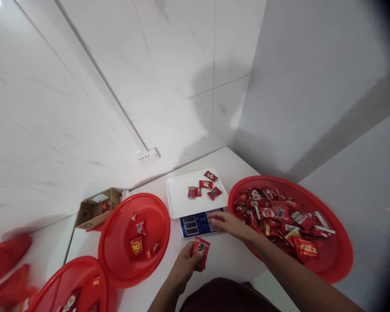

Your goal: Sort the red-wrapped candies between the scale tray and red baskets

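My left hand (pixel 186 263) is closed on a small red packet (pixel 201 251) with dark lettering, held low in front of me. My right hand (pixel 227 223) is over the blue keypad panel (pixel 190 229) of a scale, with its fingers stretched loosely to the left and nothing seen in them. Whether the fingertips touch the keys I cannot tell. On the white scale tray (pixel 178 195) lie several small red wrapped sweets (pixel 206 184). Beside my right forearm stands a large red basket (pixel 342 247) heaped with red packets (pixel 276 212).
A round red basket (pixel 159 260) left of the scale holds several packets; another red basket (pixel 53 277) overlaps it at the lower left. Behind stands an open cardboard box (pixel 87 212). Red bags (pixel 9 255) lie at far left. Walls meet behind the table; a power socket (pixel 147 157) is mounted there.
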Available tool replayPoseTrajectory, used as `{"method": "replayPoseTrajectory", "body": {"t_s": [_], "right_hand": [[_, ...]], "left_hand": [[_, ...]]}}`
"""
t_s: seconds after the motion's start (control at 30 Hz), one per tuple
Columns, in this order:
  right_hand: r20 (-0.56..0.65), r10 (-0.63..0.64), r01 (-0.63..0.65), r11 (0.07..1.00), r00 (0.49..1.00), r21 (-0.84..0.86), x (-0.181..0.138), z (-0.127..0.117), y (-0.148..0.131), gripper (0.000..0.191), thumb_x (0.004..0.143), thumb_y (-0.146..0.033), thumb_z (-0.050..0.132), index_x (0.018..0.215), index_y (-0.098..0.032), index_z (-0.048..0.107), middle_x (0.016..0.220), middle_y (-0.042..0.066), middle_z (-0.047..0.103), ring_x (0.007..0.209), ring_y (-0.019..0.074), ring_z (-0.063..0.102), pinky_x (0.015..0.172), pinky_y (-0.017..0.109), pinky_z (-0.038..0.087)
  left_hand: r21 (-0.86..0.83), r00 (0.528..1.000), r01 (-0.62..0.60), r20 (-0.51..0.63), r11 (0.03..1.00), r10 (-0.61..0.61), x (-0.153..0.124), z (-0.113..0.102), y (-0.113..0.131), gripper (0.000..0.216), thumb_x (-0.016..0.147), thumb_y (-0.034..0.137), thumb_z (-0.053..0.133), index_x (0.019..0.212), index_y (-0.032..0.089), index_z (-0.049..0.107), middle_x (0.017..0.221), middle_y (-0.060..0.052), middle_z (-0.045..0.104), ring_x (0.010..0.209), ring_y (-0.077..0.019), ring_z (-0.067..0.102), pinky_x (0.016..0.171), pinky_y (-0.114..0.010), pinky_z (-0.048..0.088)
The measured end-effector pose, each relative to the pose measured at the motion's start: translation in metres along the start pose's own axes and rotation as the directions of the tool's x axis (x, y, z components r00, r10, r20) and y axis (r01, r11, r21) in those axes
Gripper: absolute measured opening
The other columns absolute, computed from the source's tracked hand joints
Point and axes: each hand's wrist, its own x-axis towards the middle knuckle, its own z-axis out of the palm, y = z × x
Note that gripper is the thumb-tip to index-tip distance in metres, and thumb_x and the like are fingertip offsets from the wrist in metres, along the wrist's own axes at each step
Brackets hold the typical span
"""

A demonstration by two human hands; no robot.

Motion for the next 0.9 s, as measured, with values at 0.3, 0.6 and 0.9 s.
{"method": "replayPoseTrajectory", "body": {"t_s": [0.3,0.6,0.9], "right_hand": [[0.121,0.008,0.009,0.990,0.993,-0.144,-0.046,0.039,0.024,0.027,0.076,-0.039,0.053,0.088,-0.016,0.060,0.061,-0.002,0.056,0.055,0.0096,0.049,0.051,0.021,0.037],[0.026,-0.008,0.011,0.992,1.000,-0.122,-0.055,0.042,0.020,0.017,0.069,-0.030,0.055,0.060,-0.019,0.046,0.053,-0.006,0.043,0.051,0.0089,0.039,0.048,0.021,0.029],[0.023,-0.109,0.112,0.973,0.994,-0.203,-0.048,0.024,0.021,0.015,0.075,-0.029,0.048,0.067,-0.017,0.055,0.055,-0.003,0.051,0.053,0.0116,0.047,0.052,0.023,0.036]], "left_hand": [[0.060,0.997,0.024,0.073,0.998,-0.029,-0.002,0.011,0.009,0.033,0.062,0.037,0.069,0.080,0.016,0.050,0.061,0.001,0.059,0.051,-0.0107,0.050,0.053,-0.025,0.034],[0.066,0.996,0.043,0.077,0.997,-0.048,-0.004,0.022,0.009,0.035,0.061,0.041,0.070,0.079,0.015,0.055,0.060,0.001,0.057,0.051,-0.0102,0.047,0.053,-0.025,0.035],[-0.042,0.991,-0.031,0.128,0.999,0.036,-0.004,0.024,0.014,0.033,0.063,0.041,0.071,0.077,0.013,0.058,0.066,-0.001,0.060,0.058,-0.0104,0.049,0.056,-0.024,0.034]]}}
